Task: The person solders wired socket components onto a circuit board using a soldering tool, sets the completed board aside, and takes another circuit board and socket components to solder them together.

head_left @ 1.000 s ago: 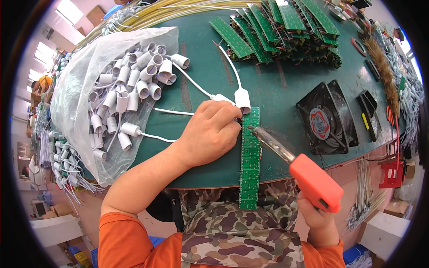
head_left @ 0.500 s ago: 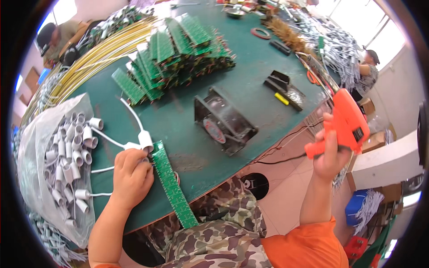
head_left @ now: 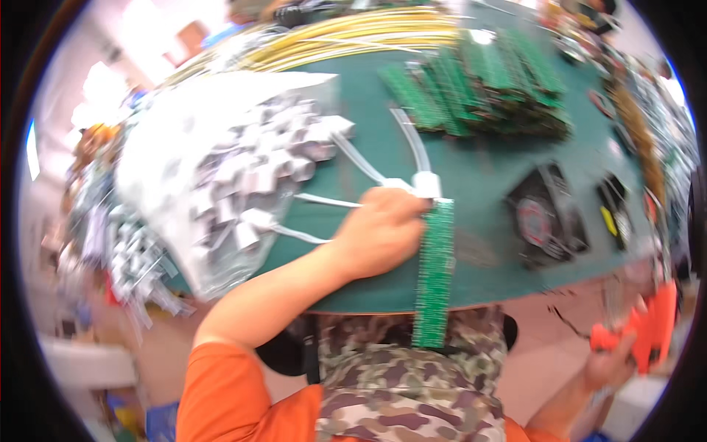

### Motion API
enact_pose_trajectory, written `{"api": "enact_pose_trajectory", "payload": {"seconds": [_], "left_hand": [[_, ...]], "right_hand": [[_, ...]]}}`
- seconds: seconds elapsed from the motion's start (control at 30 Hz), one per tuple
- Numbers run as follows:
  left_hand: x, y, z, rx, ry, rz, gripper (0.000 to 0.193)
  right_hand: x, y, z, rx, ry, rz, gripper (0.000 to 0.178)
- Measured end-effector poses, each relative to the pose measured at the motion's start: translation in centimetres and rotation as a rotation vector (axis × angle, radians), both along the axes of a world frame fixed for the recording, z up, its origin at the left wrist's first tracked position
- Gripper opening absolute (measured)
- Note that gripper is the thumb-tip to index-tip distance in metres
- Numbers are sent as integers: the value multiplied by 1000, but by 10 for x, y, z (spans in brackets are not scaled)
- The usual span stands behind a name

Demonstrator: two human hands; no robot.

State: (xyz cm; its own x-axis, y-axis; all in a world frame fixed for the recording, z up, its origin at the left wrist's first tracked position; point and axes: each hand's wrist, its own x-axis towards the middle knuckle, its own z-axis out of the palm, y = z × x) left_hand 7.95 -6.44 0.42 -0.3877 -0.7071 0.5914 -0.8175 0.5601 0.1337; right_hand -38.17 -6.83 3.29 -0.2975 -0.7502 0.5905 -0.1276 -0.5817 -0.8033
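My left hand (head_left: 383,232) is closed, in a pinch, around white cable ends with cylindrical plastic sockets. One white socket (head_left: 426,185) shows just beyond the fingertips, at the far end of a long green circuit board (head_left: 433,276). That board's near end reaches the table edge by my lap. White cables fan out from the hand toward the far side and the left. At the far right my right hand (head_left: 613,361) grips an orange soldering gun (head_left: 657,324) by its handle, away from the board. The picture is blurred, so the gun's tip is unclear.
A clear plastic bag (head_left: 173,147) of white sockets lies at the left. Stacked green circuit boards (head_left: 508,81) stand at the back. A black fan (head_left: 541,214) and a black holder (head_left: 613,210) are to the right. Yellow tubing (head_left: 353,37) runs along the far edge.
The view has swung left, so the table contents appear farther right. My left hand still pinches the cable ends beside the board. The soldering gun now appears lower, near the right rim.
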Motion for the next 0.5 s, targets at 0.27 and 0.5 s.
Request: {"api": "enact_pose_trajectory", "payload": {"seconds": [0.27,0.5], "left_hand": [[35,57,38,13,-55,162,29],[153,164,77,470,-325,614,27]], "right_hand": [[41,17,-30,-34,178,307,51],[47,14,-43,98,127,315,51]]}}
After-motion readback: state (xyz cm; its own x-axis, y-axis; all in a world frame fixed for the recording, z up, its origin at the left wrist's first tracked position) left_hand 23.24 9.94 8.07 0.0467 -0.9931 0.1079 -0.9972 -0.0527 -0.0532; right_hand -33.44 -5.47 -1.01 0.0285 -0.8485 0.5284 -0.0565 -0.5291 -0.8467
